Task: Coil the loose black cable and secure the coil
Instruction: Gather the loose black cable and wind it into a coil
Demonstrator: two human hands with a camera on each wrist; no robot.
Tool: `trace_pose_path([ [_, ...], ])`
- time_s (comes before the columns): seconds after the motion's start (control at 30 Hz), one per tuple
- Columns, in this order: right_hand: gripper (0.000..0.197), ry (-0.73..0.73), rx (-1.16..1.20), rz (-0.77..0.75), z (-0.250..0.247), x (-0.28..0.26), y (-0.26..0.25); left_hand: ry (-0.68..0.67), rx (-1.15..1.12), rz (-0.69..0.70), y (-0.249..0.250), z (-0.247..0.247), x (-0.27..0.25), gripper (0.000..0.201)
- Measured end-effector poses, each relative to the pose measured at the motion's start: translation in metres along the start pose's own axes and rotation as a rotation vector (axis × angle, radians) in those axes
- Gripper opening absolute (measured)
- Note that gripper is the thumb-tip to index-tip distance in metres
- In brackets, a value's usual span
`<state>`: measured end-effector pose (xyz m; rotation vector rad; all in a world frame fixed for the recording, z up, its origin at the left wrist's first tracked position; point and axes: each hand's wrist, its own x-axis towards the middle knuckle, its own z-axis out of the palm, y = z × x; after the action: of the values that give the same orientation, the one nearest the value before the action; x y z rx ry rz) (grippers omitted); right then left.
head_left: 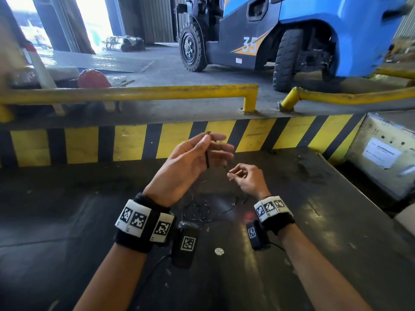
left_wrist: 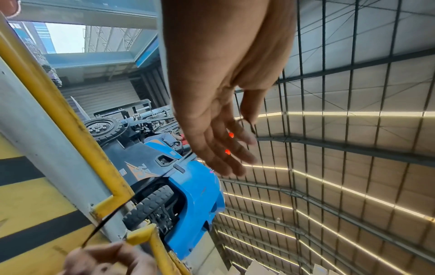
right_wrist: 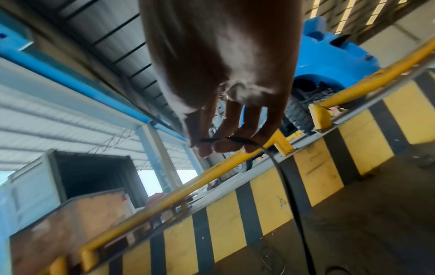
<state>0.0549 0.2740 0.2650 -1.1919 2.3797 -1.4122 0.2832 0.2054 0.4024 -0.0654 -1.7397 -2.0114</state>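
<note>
The black cable point(head_left: 207, 153) is pinched by the left hand point(head_left: 190, 162) (fingers otherwise nearly straight) — its thin run is nipped by the curled right hand point(head_left: 246, 178), loose loops lying below both.

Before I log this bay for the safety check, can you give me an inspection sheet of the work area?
Surface: dark worn platform, scuffed.
Job's things: black cable, mostly a loose tangle on the platform.
Clutter: small white disc.
Hands: left hand pinches the cable's upper end; right hand pinches a strand.
Cables: thin lead from each wrist camera.
Surroundings: yellow guardrail, striped kerb, blue forklift close behind.
</note>
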Motion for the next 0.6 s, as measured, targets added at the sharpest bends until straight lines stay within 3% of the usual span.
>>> trace_pose_path([
  [0.13,0.006,-0.206,0.062,-0.09,0.007,-0.041,-0.018,0.186,0.152,0.101,-0.003,-0.016,0.031,0.04],
  [0.27,0.008,-0.226,0.129,-0.192,-0.005,-0.074,-0.043,0.283,0.331,0.101,-0.009,-0.028,0.049,0.04],
  [0.43,0.013,-0.202,0.049,-0.335,-0.046,-0.085,-0.082,0.25,0.515,0.084,-0.033,-0.036,0.056,0.032],
  [0.6,0.019,-0.156,-0.115,-0.467,-0.082,-0.066,-0.119,0.081,0.674,0.043,-0.057,-0.031,0.047,0.028],
])
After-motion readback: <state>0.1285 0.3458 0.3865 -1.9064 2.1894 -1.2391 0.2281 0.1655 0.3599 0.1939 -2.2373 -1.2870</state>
